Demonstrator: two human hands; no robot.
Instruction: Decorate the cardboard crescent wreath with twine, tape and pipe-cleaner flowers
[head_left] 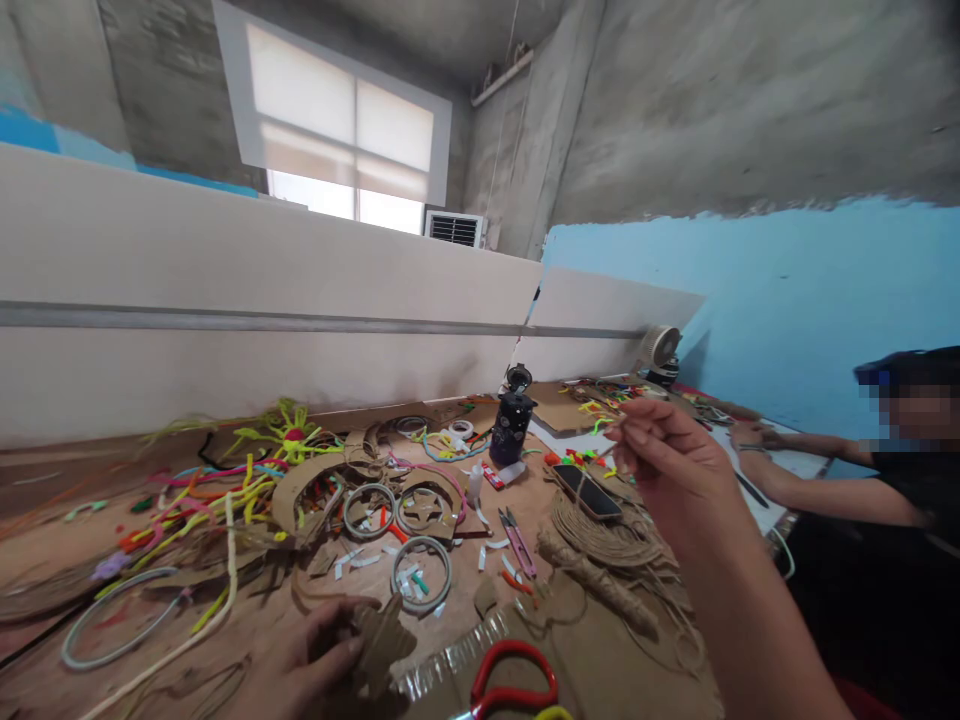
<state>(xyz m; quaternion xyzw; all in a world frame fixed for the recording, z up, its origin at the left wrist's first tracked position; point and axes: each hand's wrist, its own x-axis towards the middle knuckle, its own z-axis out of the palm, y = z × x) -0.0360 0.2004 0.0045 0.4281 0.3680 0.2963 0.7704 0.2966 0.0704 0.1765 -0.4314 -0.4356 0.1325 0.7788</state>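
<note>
While the right hand (675, 460) pinches its fingertips together on a thin strand (604, 452), whose ends are too fine to follow, the left hand (319, 650) has thumb and fingers closed on the edge of a pointed, brown cardboard piece (386, 640), partly covered by them. Below the right fingertips lie a flat, dark phone (592, 494) and a coil of rough twine (600, 535); right of the left fingers, red-handled scissors (517, 648) are cut off by the lower edge.
</note>
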